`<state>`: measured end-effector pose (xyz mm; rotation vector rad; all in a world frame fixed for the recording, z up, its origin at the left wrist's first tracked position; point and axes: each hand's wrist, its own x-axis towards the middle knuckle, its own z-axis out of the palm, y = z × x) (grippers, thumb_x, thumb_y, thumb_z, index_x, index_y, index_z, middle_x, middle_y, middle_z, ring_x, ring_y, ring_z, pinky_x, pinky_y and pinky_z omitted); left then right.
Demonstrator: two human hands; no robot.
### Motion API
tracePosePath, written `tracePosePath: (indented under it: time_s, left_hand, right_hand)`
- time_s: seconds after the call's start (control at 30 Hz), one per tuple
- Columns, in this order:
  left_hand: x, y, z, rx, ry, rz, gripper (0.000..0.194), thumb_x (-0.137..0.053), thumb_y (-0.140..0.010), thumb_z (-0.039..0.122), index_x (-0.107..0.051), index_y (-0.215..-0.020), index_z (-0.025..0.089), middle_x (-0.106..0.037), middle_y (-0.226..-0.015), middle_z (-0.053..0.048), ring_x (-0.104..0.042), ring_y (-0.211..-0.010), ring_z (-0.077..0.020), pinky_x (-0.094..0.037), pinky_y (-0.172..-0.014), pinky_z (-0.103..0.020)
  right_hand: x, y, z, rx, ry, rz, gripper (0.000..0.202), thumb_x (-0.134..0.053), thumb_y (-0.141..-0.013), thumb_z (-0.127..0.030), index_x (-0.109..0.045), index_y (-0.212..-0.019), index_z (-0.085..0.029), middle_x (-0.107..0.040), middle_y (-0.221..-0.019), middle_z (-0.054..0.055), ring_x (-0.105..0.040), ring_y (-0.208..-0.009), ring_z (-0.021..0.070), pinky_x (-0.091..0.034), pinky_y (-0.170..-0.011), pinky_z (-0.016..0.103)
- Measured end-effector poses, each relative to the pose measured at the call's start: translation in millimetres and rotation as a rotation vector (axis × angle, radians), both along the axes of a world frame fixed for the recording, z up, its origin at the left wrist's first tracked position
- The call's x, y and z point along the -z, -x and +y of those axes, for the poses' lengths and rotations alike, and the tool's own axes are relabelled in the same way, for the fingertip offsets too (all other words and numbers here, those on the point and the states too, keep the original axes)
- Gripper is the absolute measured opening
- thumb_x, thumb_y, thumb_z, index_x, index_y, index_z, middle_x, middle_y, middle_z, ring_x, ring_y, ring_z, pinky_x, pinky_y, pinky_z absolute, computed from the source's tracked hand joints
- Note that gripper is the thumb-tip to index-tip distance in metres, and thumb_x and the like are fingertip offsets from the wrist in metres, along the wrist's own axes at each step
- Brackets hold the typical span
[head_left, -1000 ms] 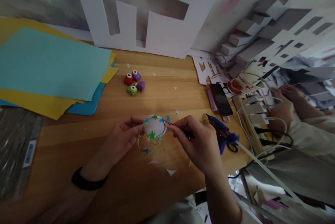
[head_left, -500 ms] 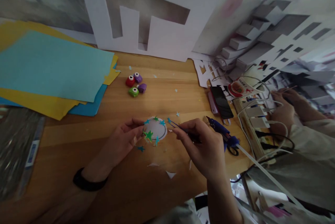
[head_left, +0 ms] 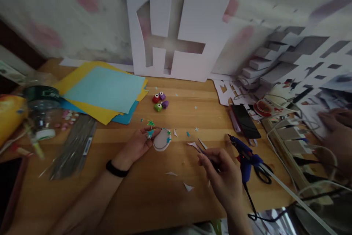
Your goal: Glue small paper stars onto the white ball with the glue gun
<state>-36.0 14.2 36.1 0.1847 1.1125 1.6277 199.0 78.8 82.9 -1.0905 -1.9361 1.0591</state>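
paper disc (head_left: 162, 142), pale and oval, is pinched at its ten o'clock edge between the thumb and fingers of a person's left hand (head_left: 139, 144) near the middle of a wooden tabletop (head_left: 132, 198). small blue and green stars (head_left: 168, 140) dot its rim and crowd the fingertips. at four o'clock from the disc, well apart from the left, the right hand (head_left: 220, 171) is closed around tweezers (head_left: 201, 150), their tips near a white scrap (head_left: 193, 144); whether they touch it is impossible to tell. a loose blue star (head_left: 188, 133) lies at three o'clock, another white offcut (head_left: 188, 187) at five. small coloured punches (head_left: 156, 98) cluster at twelve o'clock, yellow and blue sheets (head_left: 107, 86) overlap toward half past ten, and a blue glue gun (head_left: 245, 158) rests beyond the right hand at three, scissors (head_left: 263, 175) beside it. a co-worker's hand (head_left: 337, 134) shows far out at three o'clock.
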Motion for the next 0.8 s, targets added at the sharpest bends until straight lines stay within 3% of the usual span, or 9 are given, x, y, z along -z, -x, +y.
tracePosePath:
  time_s: [0.13, 0.37, 0.53, 0.8]
  left_hand:
    - [-0.5, 1, -3, -0.048, -0.035, 0.145, 0.023, -0.091, -0.053, 0.027, -0.074, -0.065, 0.018, -0.072, -0.065, -0.001, -0.065, -0.062, -0.0124, -0.052, -0.061, -0.022]
    - [2.5, -11, -7, -0.026, -0.058, 0.328, 0.026, -0.091, -0.053, 0.03, -0.079, -0.073, 0.018, -0.078, -0.075, -0.004, -0.068, -0.076, -0.0173, -0.053, -0.071, -0.025]
    - [3.9, -14, -7, -0.004, -0.052, 0.352, 0.029, -0.091, -0.052, 0.033, -0.079, -0.073, 0.018, -0.079, -0.079, -0.006, -0.069, -0.076, -0.0188, -0.053, -0.073, -0.028]
    - [1.3, -17, -6, -0.015, -0.029, 0.288, 0.031, -0.092, -0.048, 0.03, -0.077, -0.07, 0.016, -0.075, -0.071, -0.003, -0.064, -0.065, -0.0136, -0.05, -0.065, -0.025]
  right_hand:
    - [5.2, 4, -15, -0.028, 0.069, 0.088, 0.017, -0.068, -0.087, -0.036, -0.062, -0.081, -0.021, -0.068, -0.058, -0.001, -0.061, -0.046, 0.0132, -0.042, -0.04, 0.02]
    - [17.2, 24, -26, -0.076, 0.014, 0.067, 0.018, -0.063, -0.09, -0.034, -0.06, -0.079, -0.02, -0.071, -0.061, -0.001, -0.064, -0.052, 0.0126, -0.044, -0.052, 0.021]
    - [25.1, 24, -29, -0.077, 0.007, 0.009, 0.017, -0.062, -0.091, -0.034, -0.061, -0.082, -0.02, -0.072, -0.063, -0.002, -0.066, -0.056, 0.0134, -0.045, -0.056, 0.022]
    - [20.4, 24, -28, -0.075, -0.001, 0.029, 0.018, -0.063, -0.09, -0.036, -0.061, -0.08, -0.021, -0.072, -0.064, 0.0, -0.068, -0.057, 0.0152, -0.048, -0.058, 0.024]
